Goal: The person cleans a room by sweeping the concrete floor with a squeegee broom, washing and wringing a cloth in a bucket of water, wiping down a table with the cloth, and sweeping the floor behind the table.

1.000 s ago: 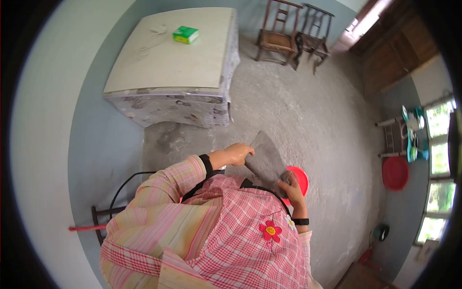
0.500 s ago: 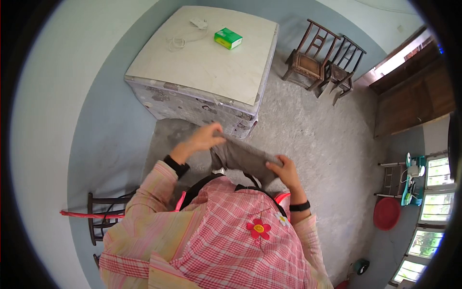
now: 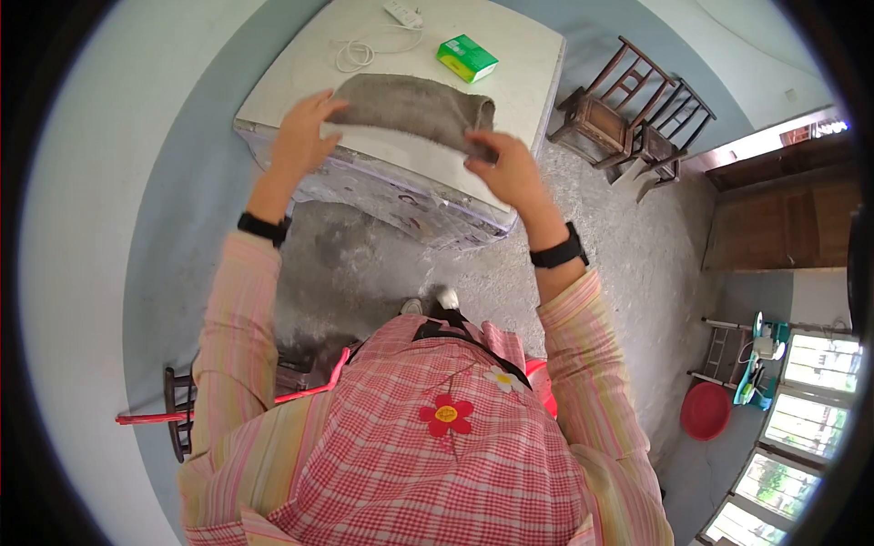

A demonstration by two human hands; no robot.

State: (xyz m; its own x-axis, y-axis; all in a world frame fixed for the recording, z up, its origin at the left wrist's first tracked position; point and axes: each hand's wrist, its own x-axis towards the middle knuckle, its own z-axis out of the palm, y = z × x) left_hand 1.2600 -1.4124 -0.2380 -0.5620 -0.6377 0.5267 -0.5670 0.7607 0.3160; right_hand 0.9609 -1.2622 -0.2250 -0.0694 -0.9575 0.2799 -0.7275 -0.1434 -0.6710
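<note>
A grey-brown cloth (image 3: 410, 105) stretches between my two hands over the near part of the white-topped table (image 3: 291, 77). Its right end curls over into a fold. My left hand (image 3: 302, 136) has its fingers on the cloth's left end, slightly smeared by motion. At the lower right corner, my right hand (image 3: 512, 171) pinches the cloth between thumb and fingers. Whether the cloth's underside touches the tabletop, I cannot tell. Behind the cloth lies a green box (image 3: 467, 58).
A white power strip (image 3: 402, 13) with a coiled cord lies on the table. Two wooden chairs (image 3: 601, 123) stand against the wall at the right. A red basin (image 3: 706, 410) is farther right, below a folding ladder (image 3: 724, 353). Another dark chair (image 3: 179, 409) is at the left.
Both hands have moved forward with the cloth, from in front of my body to over the table. The cloth is spread wider, and my view has shifted slightly.
</note>
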